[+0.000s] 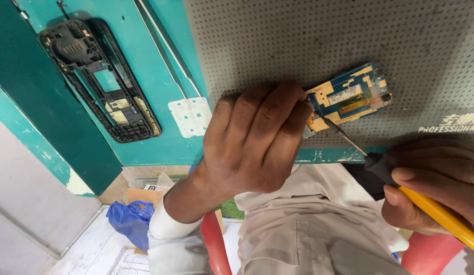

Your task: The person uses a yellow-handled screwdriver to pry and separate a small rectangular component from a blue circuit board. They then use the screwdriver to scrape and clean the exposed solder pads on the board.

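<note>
The left hand [252, 140] is pressing down, knuckles up and fingers bunched together, on the near end of a small blue and gold circuit board [349, 97], pinning it flat so that it is not sliding on the grey perforated work mat [308, 40]; the fingertips are covering that end of the board, so what lies under them cannot be told. The right hand [435, 183] is closing around the yellow handle of a screwdriver [395, 175], thumb and fingers wrapped near its black collar for fine control; the thin shaft is slanting up and to the left, with its tip touching the board's edge just beside the left fingertips. Well apart on the teal table [160, 66], a black phone frame [102, 81] is lying stripped and open, seemingly set aside out of the working area; just beside it a white keypad sheet [191, 116] is resting at the mat's edge. Below the table a blue plastic bag [130, 219] is sitting on the floor.
</note>
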